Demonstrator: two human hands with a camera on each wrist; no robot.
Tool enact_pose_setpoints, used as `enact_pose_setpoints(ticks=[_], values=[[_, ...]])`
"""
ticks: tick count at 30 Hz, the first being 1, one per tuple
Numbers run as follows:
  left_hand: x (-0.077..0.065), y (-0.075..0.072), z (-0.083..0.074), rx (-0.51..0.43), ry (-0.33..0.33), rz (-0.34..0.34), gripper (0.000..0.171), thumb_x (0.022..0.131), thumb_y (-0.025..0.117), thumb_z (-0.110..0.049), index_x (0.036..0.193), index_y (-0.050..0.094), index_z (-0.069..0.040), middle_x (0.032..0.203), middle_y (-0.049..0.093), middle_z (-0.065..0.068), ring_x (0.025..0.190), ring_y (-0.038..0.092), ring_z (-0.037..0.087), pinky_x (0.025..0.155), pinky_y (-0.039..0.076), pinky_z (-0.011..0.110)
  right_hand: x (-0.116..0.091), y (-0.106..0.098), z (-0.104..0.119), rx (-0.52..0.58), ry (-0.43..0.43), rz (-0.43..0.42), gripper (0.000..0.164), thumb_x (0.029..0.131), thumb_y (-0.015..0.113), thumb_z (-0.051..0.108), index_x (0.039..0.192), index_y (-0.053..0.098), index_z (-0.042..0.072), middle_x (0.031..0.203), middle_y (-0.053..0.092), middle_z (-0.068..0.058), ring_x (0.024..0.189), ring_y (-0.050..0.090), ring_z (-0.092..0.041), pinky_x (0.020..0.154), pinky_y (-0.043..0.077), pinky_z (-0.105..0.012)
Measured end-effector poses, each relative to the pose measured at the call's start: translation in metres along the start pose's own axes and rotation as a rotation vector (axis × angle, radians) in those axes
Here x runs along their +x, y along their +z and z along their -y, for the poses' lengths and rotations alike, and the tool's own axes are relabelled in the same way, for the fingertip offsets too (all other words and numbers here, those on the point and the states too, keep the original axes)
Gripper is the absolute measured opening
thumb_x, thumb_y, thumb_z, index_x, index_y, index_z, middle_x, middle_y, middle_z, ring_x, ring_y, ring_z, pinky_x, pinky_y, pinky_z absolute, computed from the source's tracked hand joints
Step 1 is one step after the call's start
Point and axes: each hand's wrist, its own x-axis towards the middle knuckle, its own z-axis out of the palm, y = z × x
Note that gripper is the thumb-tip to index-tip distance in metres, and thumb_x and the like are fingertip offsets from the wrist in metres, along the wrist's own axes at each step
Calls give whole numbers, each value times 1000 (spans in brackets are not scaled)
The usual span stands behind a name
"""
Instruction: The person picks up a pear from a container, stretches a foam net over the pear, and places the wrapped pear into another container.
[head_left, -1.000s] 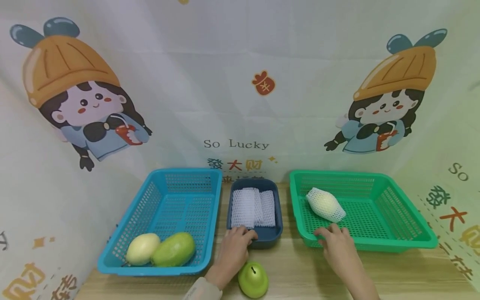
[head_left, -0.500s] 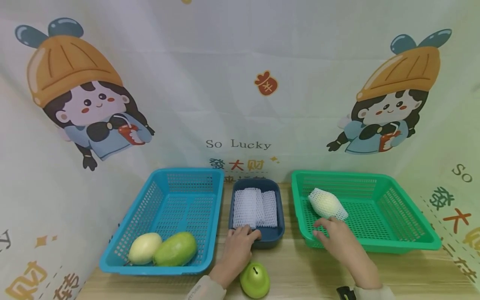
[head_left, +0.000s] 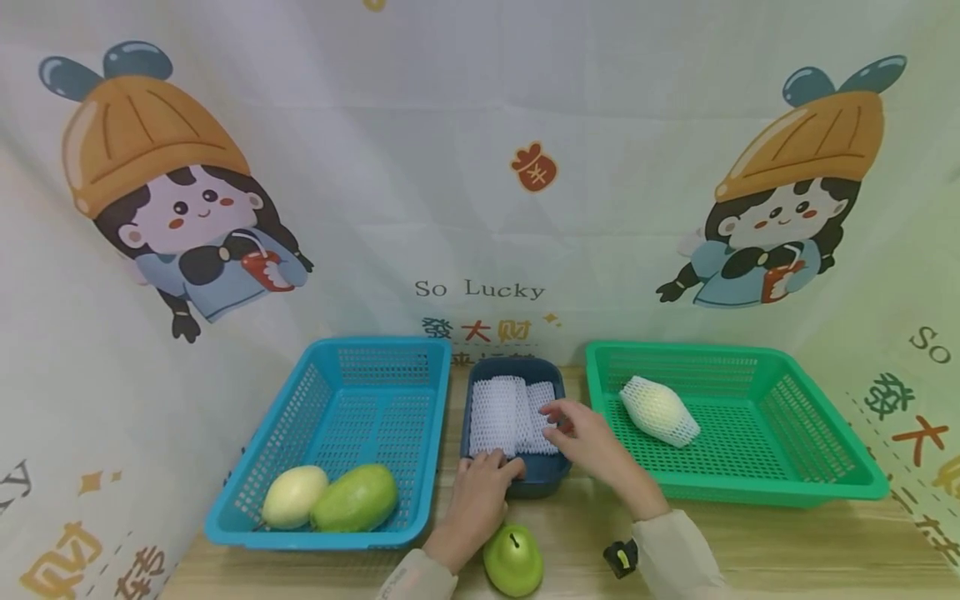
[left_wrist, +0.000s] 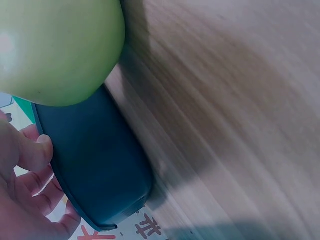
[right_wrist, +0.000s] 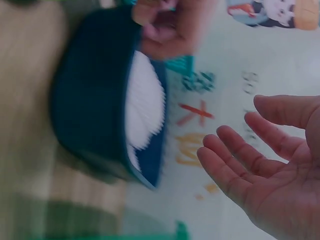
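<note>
Left hand (head_left: 480, 496) grips the near rim of the navy bin (head_left: 538, 469), thumb outside. Right hand (head_left: 591, 439), fingers loosely spread, hovers over the bin's right side by the white foam net sleeves (head_left: 497, 417) inside. I see a green pear (head_left: 513, 562) nearer, blue basket (head_left: 390, 429) left, green basket (head_left: 738, 446) right.

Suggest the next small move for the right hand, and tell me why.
I'd probably lower the right hand and pinch the rightmost white foam net: that hand is open and holds nothing, the left hand holds the near rim of the navy bin, and the green pear sits bare while the fruit in the green basket wears a net.
</note>
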Motion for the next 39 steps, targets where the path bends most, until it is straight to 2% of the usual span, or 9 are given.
enact_pose_setpoints(ticks=[5, 9, 14, 20, 24, 28, 36, 38, 39], values=[[0, 0, 0, 6, 4, -20, 34, 65, 74, -3, 89, 61, -24, 83, 57, -3, 80, 54, 17, 66, 36, 32, 16, 26, -9, 49, 56, 43, 25, 87, 59, 7, 111, 59, 0, 100, 64, -15, 86, 62, -24, 72, 52, -35], [0, -1, 0, 20, 7, -44, 32, 65, 73, -4, 87, 61, -24, 80, 57, -3, 77, 54, 16, 65, 36, 31, 24, 43, -19, 81, 87, 24, 22, 86, 59, 6, 107, 60, 1, 96, 65, -15, 84, 61, -26, 72, 51, -35], [1, 0, 2, 26, 9, -33, 33, 65, 73, -4, 87, 61, -24, 79, 56, -4, 76, 53, 15, 65, 35, 31, 29, 59, -30, 100, 117, 15, 20, 86, 60, 6, 105, 61, 2, 94, 66, -13, 84, 62, -26, 73, 51, -37], [2, 1, 4, 27, 24, -30, 34, 63, 74, -4, 87, 62, -25, 80, 55, -5, 77, 52, 15, 64, 34, 30, 37, 71, -34, 104, 148, 2, 22, 83, 63, 7, 104, 61, -1, 88, 65, -13, 80, 62, -25, 68, 50, -34], [2, 1, 4, 27, 26, -33, 36, 62, 75, -4, 87, 61, -25, 79, 54, -5, 77, 52, 15, 63, 34, 29, 42, 75, -33, 75, 195, -9, 29, 80, 66, 8, 105, 58, -4, 82, 62, -12, 70, 59, -20, 60, 48, -28], [2, 1, 3, 36, 22, -28, 37, 61, 75, -4, 88, 62, -25, 80, 55, -5, 77, 52, 15, 63, 34, 29, 47, 78, -29, 57, 260, -24, 32, 78, 68, 9, 104, 55, -6, 77, 60, -12, 64, 56, -18, 57, 47, -28], [1, -4, 1, 35, 28, -29, 36, 63, 73, -3, 90, 63, -25, 83, 56, -5, 77, 52, 15, 63, 33, 29, 52, 82, -19, -40, 380, -30, 40, 73, 73, 13, 102, 54, -8, 94, 62, -23, 87, 60, -33, 75, 49, -42], [0, -5, 1, 33, 24, -26, 35, 64, 73, -3, 90, 63, -25, 84, 56, -5, 76, 52, 15, 63, 32, 28, 56, 88, -28, -50, 390, -29, 41, 72, 73, 16, 102, 55, -8, 96, 62, -23, 90, 60, -34, 77, 49, -43], [0, -5, 1, 31, 23, -24, 35, 64, 73, -3, 89, 63, -25, 84, 56, -5, 76, 51, 15, 63, 32, 28, 61, 96, -41, -64, 377, -41, 41, 71, 73, 18, 99, 56, -7, 94, 63, -22, 87, 60, -33, 73, 49, -41]])
